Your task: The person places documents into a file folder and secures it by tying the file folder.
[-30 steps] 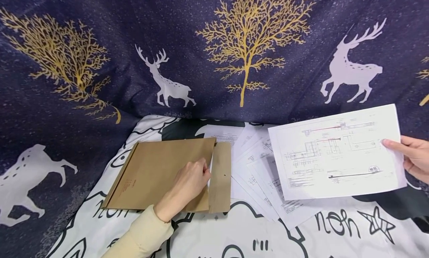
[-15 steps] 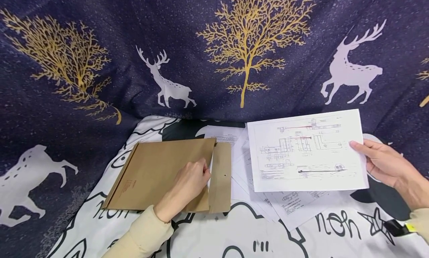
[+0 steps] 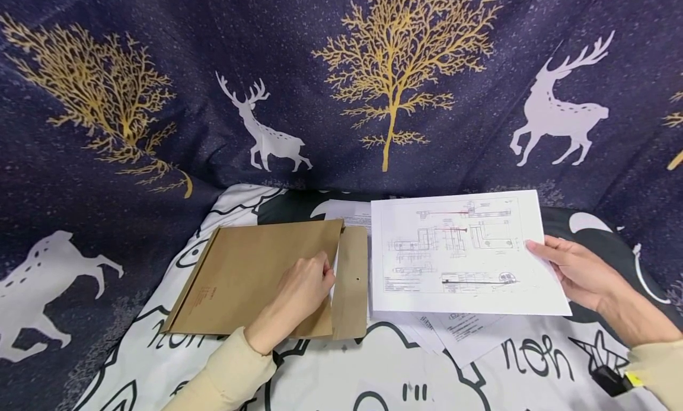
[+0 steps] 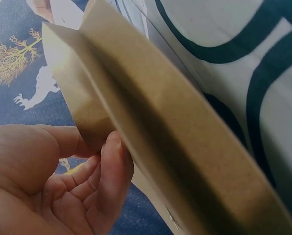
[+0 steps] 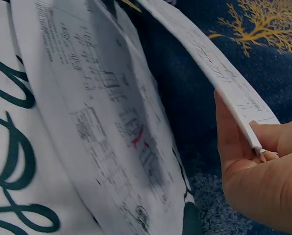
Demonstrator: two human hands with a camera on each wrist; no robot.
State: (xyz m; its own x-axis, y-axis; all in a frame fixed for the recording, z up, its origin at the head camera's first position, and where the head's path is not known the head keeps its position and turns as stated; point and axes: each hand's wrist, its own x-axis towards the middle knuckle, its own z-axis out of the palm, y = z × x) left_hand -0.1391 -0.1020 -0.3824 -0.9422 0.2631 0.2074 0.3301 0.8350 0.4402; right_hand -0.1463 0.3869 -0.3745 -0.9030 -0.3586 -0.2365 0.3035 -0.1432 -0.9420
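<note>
A brown kraft document envelope [image 3: 251, 263] lies on the left, its mouth facing right with the flap [image 3: 350, 280] folded out. My left hand [image 3: 301, 289] pinches the upper panel's edge at the mouth; in the left wrist view the thumb and fingers [image 4: 115, 171] grip that edge and a gap shows between the panels. A strip of white shows inside the mouth. My right hand [image 3: 581, 274] holds a white sheet [image 3: 416, 263] printed with technical drawings by its right edge, thumb on top. Its left edge is close beside the flap. In the right wrist view the sheet [image 5: 219, 73] bends slightly.
Several loose printed sheets [image 3: 464, 337] lie fanned beneath the held sheet, partly hidden by it. The cloth [image 3: 405, 375] under everything is white with black drawings. A dark blue curtain [image 3: 331, 102] with deer and trees hangs close behind.
My right hand has carried the drawing sheet leftward and lower, from the far right to beside the envelope's flap. The left hand and the envelope have stayed in place.
</note>
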